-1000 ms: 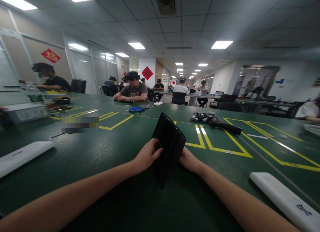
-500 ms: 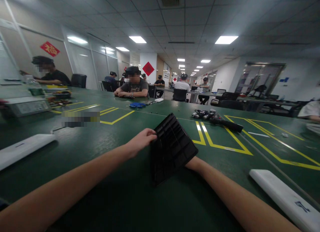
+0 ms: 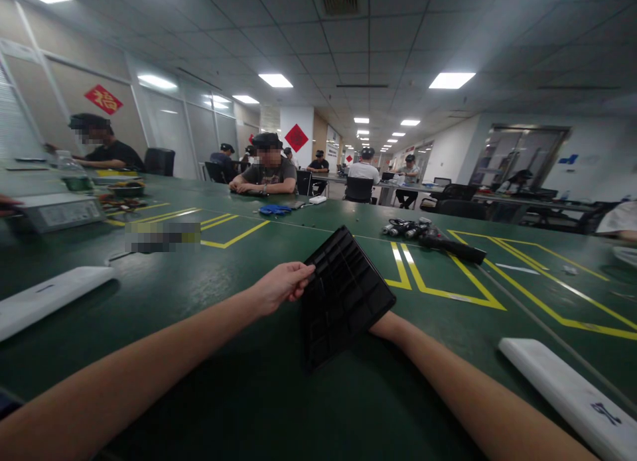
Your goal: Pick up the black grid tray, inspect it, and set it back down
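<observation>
A black tray with a grid of compartments is tilted up above the green table, in front of me. At its left edge is my left hand, thumb and fingers pinched together; whether the tray's edge or something small lies between them is too small to tell. My right hand is behind the tray's lower right side, mostly hidden by it, with only the wrist and heel of the hand showing.
White bars lie at left and right. Black cylindrical devices with cables, a blue item and a grey box stand farther off. A person sits across the table.
The fingers of my left hand have curled into a tighter pinch at the tray's left edge. The tray and right arm are almost unmoved; the view has shifted slightly.
</observation>
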`<state>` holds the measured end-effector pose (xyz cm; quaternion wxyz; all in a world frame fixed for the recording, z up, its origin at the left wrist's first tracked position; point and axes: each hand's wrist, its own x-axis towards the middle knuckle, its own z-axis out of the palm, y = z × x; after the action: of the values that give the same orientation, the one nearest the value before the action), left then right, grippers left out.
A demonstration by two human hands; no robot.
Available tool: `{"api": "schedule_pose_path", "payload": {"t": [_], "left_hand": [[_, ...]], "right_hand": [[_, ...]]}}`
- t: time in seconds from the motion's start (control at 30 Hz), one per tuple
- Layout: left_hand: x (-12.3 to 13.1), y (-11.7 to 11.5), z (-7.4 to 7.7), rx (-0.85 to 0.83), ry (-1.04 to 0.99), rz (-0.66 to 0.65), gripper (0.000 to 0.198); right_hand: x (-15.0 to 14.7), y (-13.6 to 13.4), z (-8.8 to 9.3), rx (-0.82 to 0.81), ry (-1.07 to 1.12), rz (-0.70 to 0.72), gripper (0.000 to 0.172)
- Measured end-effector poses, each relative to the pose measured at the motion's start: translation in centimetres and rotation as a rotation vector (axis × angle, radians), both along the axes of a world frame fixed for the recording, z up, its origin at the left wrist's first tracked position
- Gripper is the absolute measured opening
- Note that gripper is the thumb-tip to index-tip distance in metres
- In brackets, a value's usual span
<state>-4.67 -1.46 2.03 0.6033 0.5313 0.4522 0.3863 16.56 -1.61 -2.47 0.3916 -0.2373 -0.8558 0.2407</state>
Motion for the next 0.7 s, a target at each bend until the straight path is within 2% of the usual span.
{"api": "schedule_pose_path", "payload": {"t": [0.17, 0.33, 0.5, 0.7], "left_hand": [[0.6, -0.8, 0.2, 0.036, 0.038, 0.007, 0.021], [0.3, -0.8, 0.5, 0.100, 0.177, -0.100, 0.023], [0.2, -0.7, 0.4, 0.206, 0.295, -0.102, 0.021], [0.1, -0.6, 0.7, 0.262, 0.385, -0.149, 0.021]], "right_hand": [[0.2, -0.3, 0.5, 0.026, -0.093, 0.020, 0.046], [0.1, -0.7, 1.2, 0.052, -0.120, 0.015, 0.044], [0.0, -0.6, 1.0, 0.001, -0.075, 0.026, 0.044], [0.2, -0.4, 0.8, 0.039, -0.083, 0.009, 0.046]]}}
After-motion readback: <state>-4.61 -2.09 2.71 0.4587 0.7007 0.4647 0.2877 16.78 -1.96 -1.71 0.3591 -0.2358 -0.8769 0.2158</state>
